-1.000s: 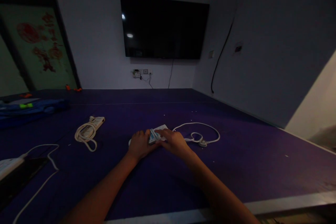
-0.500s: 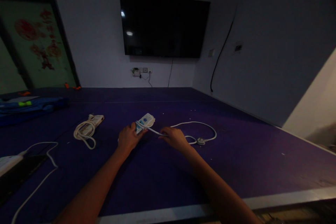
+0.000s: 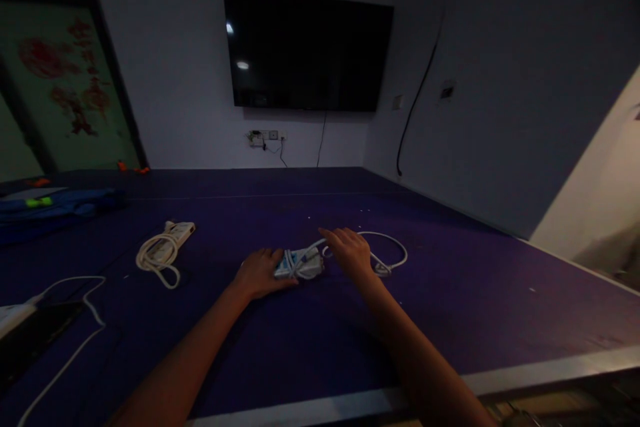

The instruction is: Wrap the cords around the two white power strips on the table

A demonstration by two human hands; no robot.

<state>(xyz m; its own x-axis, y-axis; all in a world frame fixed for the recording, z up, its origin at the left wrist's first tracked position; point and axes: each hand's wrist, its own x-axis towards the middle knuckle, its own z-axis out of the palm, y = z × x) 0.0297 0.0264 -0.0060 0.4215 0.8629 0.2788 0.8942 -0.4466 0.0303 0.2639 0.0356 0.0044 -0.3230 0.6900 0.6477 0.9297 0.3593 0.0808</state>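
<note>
A white power strip (image 3: 300, 263) lies flat on the purple table (image 3: 450, 300) with turns of its white cord across it. My left hand (image 3: 260, 272) grips its near end. Just beyond the strip hovers my right hand (image 3: 351, 251), fingers curled round the cord (image 3: 390, 245) where it leaves the strip. The rest of the cord loops out to the right and ends in a plug (image 3: 383, 271) on the table.
A second power strip (image 3: 165, 247) bundled in its cord lies to the left. Another white strip with a trailing cord (image 3: 65, 293) sits at the far left edge beside a dark flat object. Blue items (image 3: 55, 203) lie at the back left. A television (image 3: 306, 48) hangs on the wall.
The strip was raised on end half a second ago and now lies flat. My right hand has carried the cord over it to its far side; the loose loop is shorter.
</note>
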